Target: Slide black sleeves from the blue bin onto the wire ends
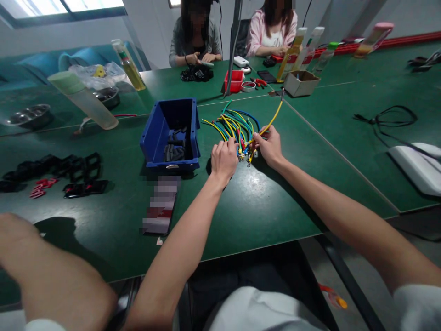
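A loose bundle of yellow, green, blue and red wires (237, 122) lies in front of me, with metal ring terminals (245, 155) at the near end. My left hand (223, 161) is closed at the left side of the bundle, fingers curled onto the wires by the terminals. Between the thumb and fingers of my right hand (270, 147) is a yellow wire (276, 112). It slants up to the right, away from the bundle, with a dark far tip. My right fingertips hide part of its near end.
Left of the wires, a blue bin (148, 138) holds dark tubular pieces. A phone-like flat object (161, 207) lies before it. Another person's arm (51, 276) reaches in at lower left. Bottles, a cardboard box (301, 85) and a red bin (234, 81) stand farther back; two people sit opposite.
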Tool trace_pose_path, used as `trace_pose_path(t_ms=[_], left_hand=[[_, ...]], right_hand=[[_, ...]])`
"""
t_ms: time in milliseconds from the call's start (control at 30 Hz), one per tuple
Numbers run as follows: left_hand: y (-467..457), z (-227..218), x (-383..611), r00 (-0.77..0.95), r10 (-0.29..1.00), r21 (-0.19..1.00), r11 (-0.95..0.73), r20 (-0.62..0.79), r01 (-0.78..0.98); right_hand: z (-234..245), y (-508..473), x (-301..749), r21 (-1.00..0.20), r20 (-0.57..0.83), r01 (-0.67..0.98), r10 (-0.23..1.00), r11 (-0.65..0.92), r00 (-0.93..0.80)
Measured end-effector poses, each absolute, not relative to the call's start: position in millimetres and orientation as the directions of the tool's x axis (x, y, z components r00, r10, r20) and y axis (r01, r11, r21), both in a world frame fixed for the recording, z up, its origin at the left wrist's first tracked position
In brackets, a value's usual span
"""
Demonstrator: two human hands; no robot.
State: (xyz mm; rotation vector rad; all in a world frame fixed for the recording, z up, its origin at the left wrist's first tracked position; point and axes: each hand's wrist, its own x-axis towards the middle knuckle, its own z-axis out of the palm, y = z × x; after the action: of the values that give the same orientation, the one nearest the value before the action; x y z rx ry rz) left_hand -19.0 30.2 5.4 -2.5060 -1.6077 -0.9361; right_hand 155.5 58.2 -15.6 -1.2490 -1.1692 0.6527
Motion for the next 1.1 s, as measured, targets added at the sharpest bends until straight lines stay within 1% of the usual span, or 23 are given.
trace_pose_path(t_ms=[167,333,500,767,900,1100], left_hand=[[30,6,-19,0.309,0.819,0.298,-0.486,0.484,0.822],[28,7,-18,0.343,0.81,0.295,-0.514,0.475,0.805],[27,9,-18,0.351,0.814,0.289,-0.513,0.463,0.808],[25,14,-18,0.391,0.814,0.238,-0.52,0.429,0.82],[29,12,-18,0.407,0.812,0.249,-0.534,0.419,0.808],[32,10,-19,0.436,0.809,0.272,-0.556,0.394,0.785]], right_hand=[[-17,59,156,-0.943,0.321,0.191,0.893,0.271,0.316],[-21,62,160,-0.954,0.296,0.161,0.888,0.254,0.353],[-20,64,161,-0.958,0.286,0.117,0.89,0.262,0.354],[-10,57,155,-0.977,0.21,0.049,0.897,0.207,0.389],[-7,56,154,-0.978,0.203,0.033,0.899,0.207,0.388],[-7,54,155,-0.977,0.209,0.055,0.894,0.205,0.397]])
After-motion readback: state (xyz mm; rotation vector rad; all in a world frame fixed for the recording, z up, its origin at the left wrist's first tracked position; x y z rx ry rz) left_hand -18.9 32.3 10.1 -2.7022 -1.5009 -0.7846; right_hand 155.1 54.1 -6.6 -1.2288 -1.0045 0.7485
